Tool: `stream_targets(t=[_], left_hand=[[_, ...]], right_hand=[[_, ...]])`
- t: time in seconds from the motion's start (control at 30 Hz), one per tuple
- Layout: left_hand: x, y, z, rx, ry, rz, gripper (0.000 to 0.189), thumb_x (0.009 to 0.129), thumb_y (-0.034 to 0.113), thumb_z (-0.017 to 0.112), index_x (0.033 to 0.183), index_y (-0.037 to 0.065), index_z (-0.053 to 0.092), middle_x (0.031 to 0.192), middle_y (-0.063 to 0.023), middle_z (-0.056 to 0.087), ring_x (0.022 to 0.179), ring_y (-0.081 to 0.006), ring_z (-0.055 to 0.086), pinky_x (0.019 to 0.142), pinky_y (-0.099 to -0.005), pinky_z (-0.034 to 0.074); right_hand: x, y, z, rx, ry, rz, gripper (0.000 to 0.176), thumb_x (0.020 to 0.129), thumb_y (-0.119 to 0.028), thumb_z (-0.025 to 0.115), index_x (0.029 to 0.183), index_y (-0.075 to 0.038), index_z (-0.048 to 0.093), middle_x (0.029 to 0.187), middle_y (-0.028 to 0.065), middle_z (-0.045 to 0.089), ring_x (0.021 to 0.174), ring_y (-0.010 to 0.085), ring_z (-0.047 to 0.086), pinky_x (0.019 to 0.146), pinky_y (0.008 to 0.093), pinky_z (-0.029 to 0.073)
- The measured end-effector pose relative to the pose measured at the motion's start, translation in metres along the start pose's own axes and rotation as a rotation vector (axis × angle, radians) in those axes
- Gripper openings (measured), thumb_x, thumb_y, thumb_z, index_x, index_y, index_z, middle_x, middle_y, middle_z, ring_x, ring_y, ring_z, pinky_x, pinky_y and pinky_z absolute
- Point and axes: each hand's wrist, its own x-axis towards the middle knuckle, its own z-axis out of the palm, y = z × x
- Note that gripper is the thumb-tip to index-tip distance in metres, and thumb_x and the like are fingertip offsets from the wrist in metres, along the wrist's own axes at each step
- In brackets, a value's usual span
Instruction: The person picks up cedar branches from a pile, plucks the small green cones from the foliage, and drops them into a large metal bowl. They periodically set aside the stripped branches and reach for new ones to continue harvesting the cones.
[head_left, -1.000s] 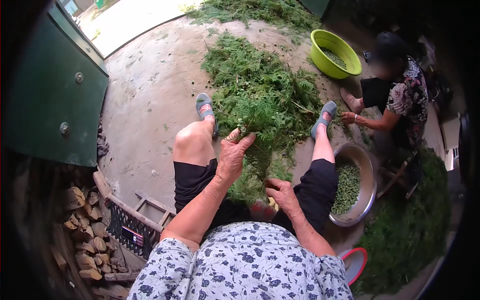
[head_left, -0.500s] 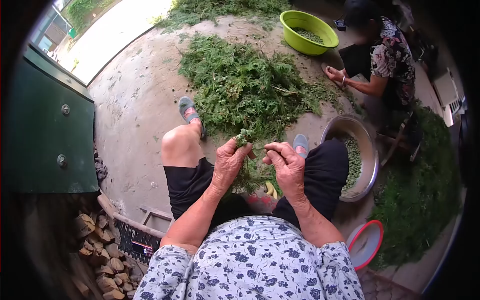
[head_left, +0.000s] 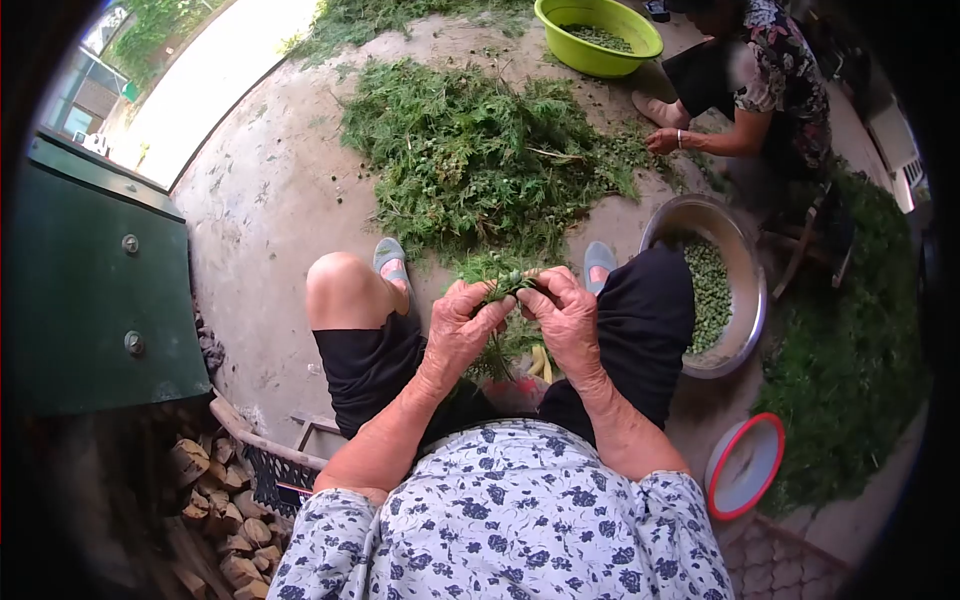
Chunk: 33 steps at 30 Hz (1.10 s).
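Between my knees, my left hand (head_left: pixel 460 328) pinches a leafy green sprig (head_left: pixel 508 284) with small pale round cones on it. The fingertips of my right hand (head_left: pixel 564 318) close on the same sprig from the other side, almost touching my left thumb. Stems and feathery leaves hang below my left hand. Past my feet lies a large heap of cut green branches (head_left: pixel 470 160). Beside my right knee stands a steel basin (head_left: pixel 752 300), partly hidden by my leg, with many small green cones (head_left: pixel 708 290) inside.
A lime-green tub (head_left: pixel 600 62) holding more cones stands at the back. Another person (head_left: pixel 780 90) crouches at the right, one hand by the heap. A red-rimmed white container (head_left: pixel 745 466) is at my lower right. Split firewood (head_left: pixel 225 500) and a green metal panel (head_left: pixel 100 280) are at left.
My right hand has moved left to meet the sprig in my left hand. The view has shifted slightly. The other person's hand is now lower, beside the heap.
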Motion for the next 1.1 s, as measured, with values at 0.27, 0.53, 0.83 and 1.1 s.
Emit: stream_targets(t=[0.27, 0.53, 0.83, 1.1], left_hand=[[0.004, -0.007, 0.008, -0.558, 0.039, -0.414, 0.015, 0.078, 0.016, 0.068, 0.075, 0.002, 0.063, 0.060, 0.0020, 0.053, 0.054, -0.0053, 0.045, 0.049, -0.0213, 0.036], [0.007, -0.014, 0.003, -0.684, 0.031, -0.601, 0.021, 0.076, 0.013, 0.069, 0.062, 0.007, 0.053, 0.056, 0.0054, 0.045, 0.049, -0.0027, 0.038, 0.043, -0.0198, 0.029], [0.008, -0.009, 0.002, -0.724, 0.033, -0.674, 0.012, 0.076, 0.011, 0.067, 0.071, 0.005, 0.058, 0.060, 0.0037, 0.051, 0.050, -0.0030, 0.040, 0.044, -0.0202, 0.032], [0.010, -0.008, -0.001, -0.842, 0.041, -0.668, 0.012, 0.075, 0.011, 0.067, 0.072, 0.005, 0.057, 0.061, 0.0044, 0.050, 0.050, -0.0031, 0.040, 0.046, -0.0208, 0.033]], right_hand=[[-0.006, -0.002, 0.008, 0.011, 0.036, 0.115, 0.018, 0.079, 0.002, 0.061, 0.097, 0.003, 0.061, 0.088, 0.0049, 0.058, 0.071, 0.0090, 0.059, 0.059, 0.0207, 0.050], [-0.004, 0.002, 0.008, 0.069, 0.012, 0.237, 0.015, 0.080, 0.001, 0.060, 0.096, 0.003, 0.059, 0.082, 0.0021, 0.060, 0.066, 0.0086, 0.060, 0.060, 0.0213, 0.051], [0.000, 0.009, 0.008, 0.209, -0.050, 0.277, 0.009, 0.083, 0.002, 0.056, 0.092, 0.003, 0.056, 0.080, 0.0039, 0.059, 0.064, 0.0090, 0.059, 0.058, 0.0224, 0.050], [0.011, 0.010, -0.008, 0.771, -0.083, 0.453, 0.017, 0.086, -0.003, 0.054, 0.101, -0.001, 0.049, 0.088, 0.0062, 0.056, 0.074, 0.0150, 0.058, 0.061, 0.0263, 0.049]])
